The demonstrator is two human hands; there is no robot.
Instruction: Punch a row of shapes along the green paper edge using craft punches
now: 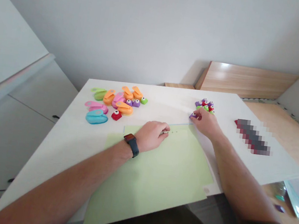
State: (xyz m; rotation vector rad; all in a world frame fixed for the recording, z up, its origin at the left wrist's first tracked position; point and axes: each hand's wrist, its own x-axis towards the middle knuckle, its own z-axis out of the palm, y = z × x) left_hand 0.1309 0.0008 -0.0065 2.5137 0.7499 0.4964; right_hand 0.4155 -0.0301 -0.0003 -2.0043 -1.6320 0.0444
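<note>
My left hand (152, 136), with a dark watch on its wrist, rests on the pale green paper (155, 174) near its far edge. Its thumb and fingers are closed around something thin and pale that I cannot make out. A few tiny dots lie on the paper just right of the fingertips. Beyond the paper's far right corner, my right hand (204, 122) pinches a small purple craft punch (191, 115) with a white button. Right behind that hand sits a cluster of small purple, red and green punches (204, 103), partly hidden by it.
At the table's back left lie several larger lever punches (96, 116) in orange, pink, green and blue. Beside them are small punches, including a red one (116, 115). A blurred dark object with red edging (253, 137) lies at the right. The white table (62, 138) borders a wall.
</note>
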